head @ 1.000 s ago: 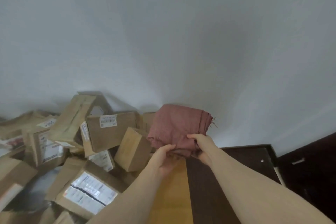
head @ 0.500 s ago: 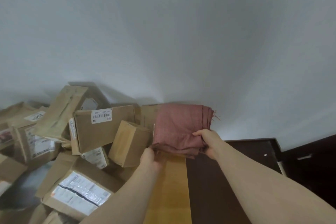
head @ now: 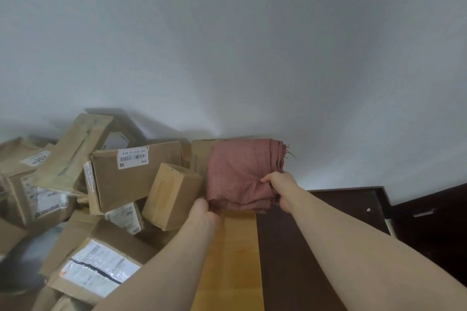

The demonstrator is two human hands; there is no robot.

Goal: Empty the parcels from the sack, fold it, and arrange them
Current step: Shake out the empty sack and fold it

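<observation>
The folded reddish-pink sack lies as a thick square bundle at the far end of a light wooden surface, against the white wall. My left hand grips its near left corner. My right hand holds its right edge, thumb on top and fingers under the layers. Several brown cardboard parcels with white labels lie piled in a loose heap to the left of the sack; the nearest small box almost touches it.
A dark brown wooden top runs along the right of the light surface, with dark furniture beyond it. A large labelled parcel lies at the lower left. The white wall fills the upper view.
Both hands have carried the folded sack forward and set it down flatter near the wall. My left hand has slid from under its middle to the near left corner.
</observation>
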